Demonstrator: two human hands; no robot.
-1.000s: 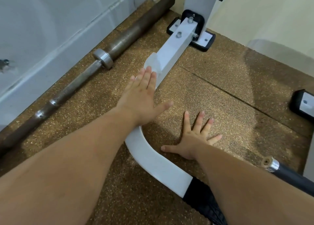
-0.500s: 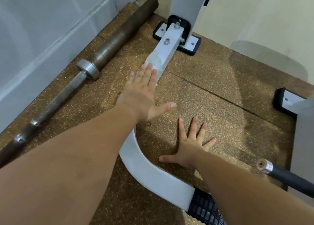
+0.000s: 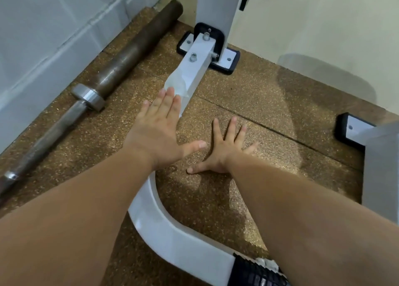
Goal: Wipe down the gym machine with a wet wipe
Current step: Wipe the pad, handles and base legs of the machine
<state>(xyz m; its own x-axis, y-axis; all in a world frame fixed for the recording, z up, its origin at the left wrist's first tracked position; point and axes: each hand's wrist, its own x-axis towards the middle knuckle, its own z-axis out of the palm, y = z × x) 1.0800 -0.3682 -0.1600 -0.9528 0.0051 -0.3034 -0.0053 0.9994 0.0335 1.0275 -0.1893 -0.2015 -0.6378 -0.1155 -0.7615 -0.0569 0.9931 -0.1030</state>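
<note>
The gym machine's white floor bar [image 3: 199,63] runs from a bolted black-and-white foot plate toward me, then curves right [image 3: 164,227] into a black ribbed grip. A pale wet wipe [image 3: 178,83] lies draped over the bar. My left hand [image 3: 158,123] is flat with straight fingers, pressing the wipe's near end onto the bar. My right hand [image 3: 224,149] is spread flat on the speckled brown rubber mat, to the right of the bar, holding nothing.
A rusty barbell [image 3: 121,61] with a steel collar lies on the mat [image 3: 259,104] along the grey wall at left. The machine's white upright [image 3: 216,7] rises at the top. Another white frame leg with a black foot [image 3: 354,130] stands at right.
My left hand with the wipe has slid a little farther along the bar toward the foot plate. The view has shifted, and my right hand stays planted on the mat.
</note>
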